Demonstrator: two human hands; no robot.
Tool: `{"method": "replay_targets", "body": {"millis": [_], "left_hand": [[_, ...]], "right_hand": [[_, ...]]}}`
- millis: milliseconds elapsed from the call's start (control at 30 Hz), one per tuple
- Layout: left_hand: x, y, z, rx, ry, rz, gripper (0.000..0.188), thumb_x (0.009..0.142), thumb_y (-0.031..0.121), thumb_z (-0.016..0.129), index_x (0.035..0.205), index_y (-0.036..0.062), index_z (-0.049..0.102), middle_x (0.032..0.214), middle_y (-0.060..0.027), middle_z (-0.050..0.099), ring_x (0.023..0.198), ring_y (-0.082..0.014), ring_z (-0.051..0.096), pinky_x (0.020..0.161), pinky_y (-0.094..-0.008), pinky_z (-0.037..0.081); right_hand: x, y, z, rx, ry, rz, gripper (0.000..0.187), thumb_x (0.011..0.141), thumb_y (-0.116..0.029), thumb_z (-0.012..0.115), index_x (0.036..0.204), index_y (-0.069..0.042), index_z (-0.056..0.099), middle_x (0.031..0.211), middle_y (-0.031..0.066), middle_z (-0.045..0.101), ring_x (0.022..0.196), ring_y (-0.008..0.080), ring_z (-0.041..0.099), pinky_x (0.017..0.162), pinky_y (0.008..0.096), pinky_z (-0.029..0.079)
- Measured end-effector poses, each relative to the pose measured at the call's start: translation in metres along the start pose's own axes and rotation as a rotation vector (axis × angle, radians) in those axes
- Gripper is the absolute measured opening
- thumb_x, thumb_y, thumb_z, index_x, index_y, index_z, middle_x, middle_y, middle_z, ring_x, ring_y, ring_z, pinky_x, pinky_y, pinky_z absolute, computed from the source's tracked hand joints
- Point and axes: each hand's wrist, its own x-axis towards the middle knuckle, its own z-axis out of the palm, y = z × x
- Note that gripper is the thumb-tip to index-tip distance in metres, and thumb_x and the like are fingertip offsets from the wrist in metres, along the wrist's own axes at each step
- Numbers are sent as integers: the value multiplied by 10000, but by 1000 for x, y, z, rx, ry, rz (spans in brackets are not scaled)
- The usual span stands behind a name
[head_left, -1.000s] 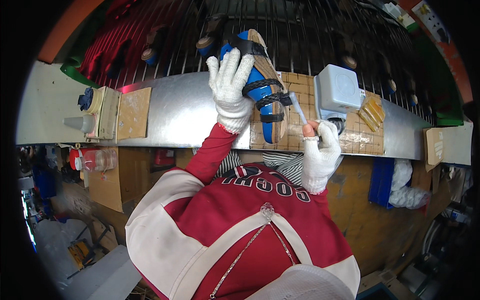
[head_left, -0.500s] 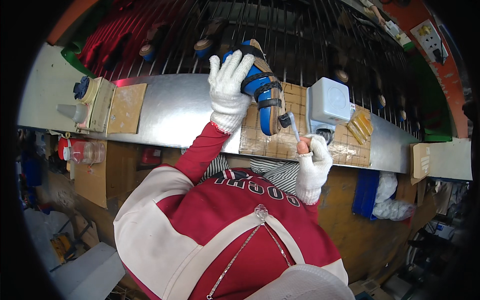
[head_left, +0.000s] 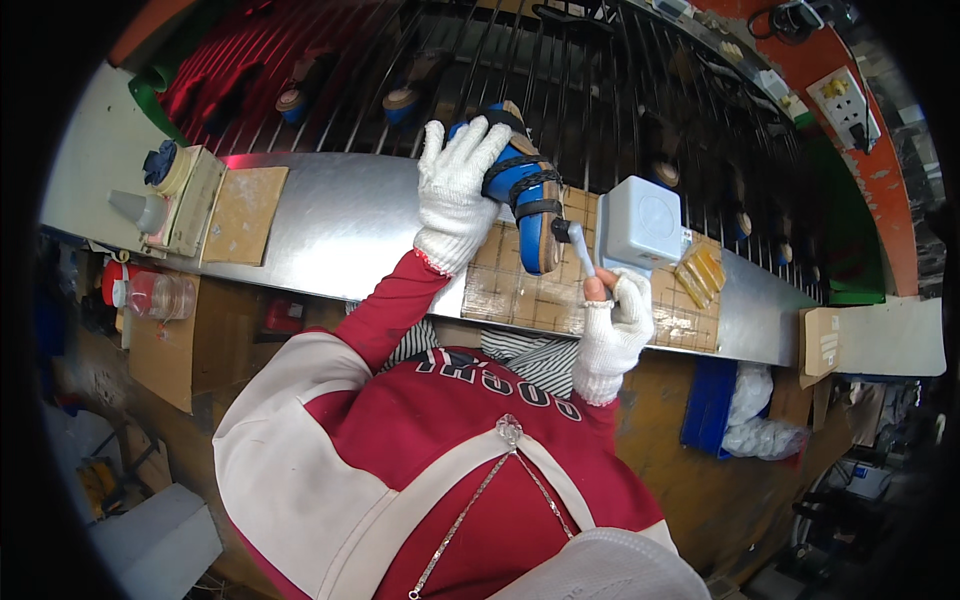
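My left hand (head_left: 458, 190), in a white knit glove, grips a blue sandal (head_left: 525, 195) with black straps and a tan sole edge, held on its side over the tiled board (head_left: 545, 290). In my right hand (head_left: 612, 325), also gloved with bare fingertips, is a small brush (head_left: 578, 245) with a pale handle. Its dark tip touches the sandal's sole edge near the heel. A pale blue-grey box (head_left: 640, 222) stands just right of the brush.
A shiny metal bench (head_left: 340, 225) runs across the view. At its left end are a cardboard square (head_left: 245, 200) and a glue pot with nozzle (head_left: 165, 195). Behind it a wire rack (head_left: 600, 90) carries more sandals. Amber pieces (head_left: 700, 268) lie right of the box.
The view has shifted. My right hand has brought the brush up from beside the box to the sandal's sole edge, while my left hand kept hold of the sandal.
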Motion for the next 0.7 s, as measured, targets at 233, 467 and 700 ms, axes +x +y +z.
{"method": "replay_targets", "body": {"millis": [233, 467, 700], "left_hand": [[1, 19, -2, -16, -184, -194, 714, 598, 171, 911, 1262, 182, 647, 1210, -90, 688, 1166, -319, 611, 1134, -482, 374], [21, 38, -19, -160, -682, -463, 834, 527, 338, 954, 1288, 205, 638, 1110, -118, 698, 1060, -295, 663, 939, -391, 543], [28, 41, -35, -618, -1064, -564, 815, 480, 234, 982, 1197, 4, 669, 1011, -139, 746, 885, -231, 726, 763, -317, 582]], "right_hand": [[11, 3, -2, -1, -24, -160, 149, 870, -60, 761, 982, 26, 712, 991, 62, 577, 898, 150, 555, 753, 270, 450], [42, -7, -12, 4, -43, -244, 149, 859, -74, 778, 972, 9, 729, 960, 50, 585, 856, 140, 562, 725, 258, 439], [66, -6, -16, 19, -110, -268, 173, 849, -105, 770, 943, 28, 714, 963, 42, 577, 834, 133, 548, 750, 269, 436]]}}
